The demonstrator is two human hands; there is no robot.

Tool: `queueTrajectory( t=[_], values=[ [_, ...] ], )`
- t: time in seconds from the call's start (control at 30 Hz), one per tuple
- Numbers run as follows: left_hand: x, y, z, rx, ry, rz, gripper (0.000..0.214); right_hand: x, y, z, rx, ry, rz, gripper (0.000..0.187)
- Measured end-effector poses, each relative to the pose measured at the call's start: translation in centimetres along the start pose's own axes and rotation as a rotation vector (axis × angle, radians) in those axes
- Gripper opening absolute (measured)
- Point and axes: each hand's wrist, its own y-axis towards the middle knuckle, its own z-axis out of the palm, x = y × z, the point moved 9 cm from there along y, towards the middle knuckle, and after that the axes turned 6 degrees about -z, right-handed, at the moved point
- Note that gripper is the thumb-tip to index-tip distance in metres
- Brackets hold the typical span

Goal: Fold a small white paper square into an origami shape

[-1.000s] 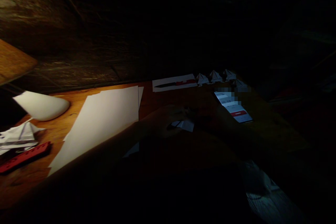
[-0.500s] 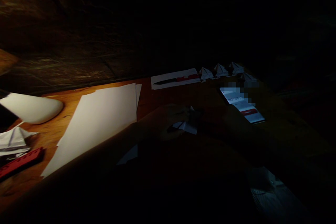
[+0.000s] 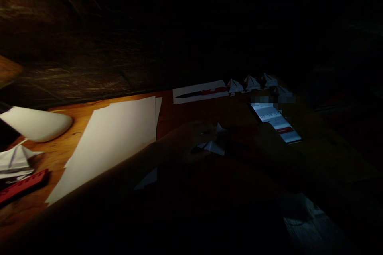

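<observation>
In the dim middle of the head view, my left hand is closed around a small folded paper, whose pale corners show beside the fingers. My right hand meets it from the other side; its fingers are lost in shadow, so what they do is unclear. Just beyond that hand lies a lit phone with a timer on its screen. Under my left forearm a pale paper corner sticks out.
A stack of white sheets lies left, by a white lamp, a folded paper piece and a red bar-shaped object. At the back are a knife on a paper strip and several folded paper shapes.
The whole view has shifted very slightly. Both hands stay together at the folded paper, with only small motion; a bit more of its upper tip shows.
</observation>
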Motion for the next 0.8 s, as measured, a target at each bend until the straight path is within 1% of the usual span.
queueTrajectory(
  t=[0.3, 0.37, 0.43, 0.47, 0.57, 0.67, 0.8],
  values=[
    [-0.3, 0.2, 0.4, 0.016, 0.069, -0.003, 0.034, 1.0, 0.2, 0.2, 0.076, -0.05, 0.03, 0.022],
    [-0.5, 0.3, 0.3, -0.001, 0.084, 0.017, 0.033, 1.2, 0.2, 0.4, 0.095, -0.06, 0.043, 0.022],
    [-0.6, 0.2, 0.1, -0.027, 0.087, 0.035, 0.033, 1.2, 0.3, 0.4, 0.081, -0.063, 0.056, 0.025],
    [-0.6, 0.2, -0.1, -0.049, 0.071, 0.034, 0.033, 1.2, 0.3, 0.5, 0.075, -0.057, 0.052, 0.025],
    [-0.2, 0.2, 0.0, -0.035, 0.041, 0.009, 0.033, 1.0, 0.2, 1.1, 0.081, -0.006, 0.047, 0.026],
    [-0.1, 0.1, 0.1, -0.028, 0.05, -0.001, 0.034, 0.6, 0.0, 1.4, 0.078, 0.054, 0.071, 0.029],
    [-0.2, 0.1, 0.1, -0.035, 0.06, -0.008, 0.033, 0.4, -0.2, 1.6, 0.078, 0.095, 0.102, 0.027]
  ],
)
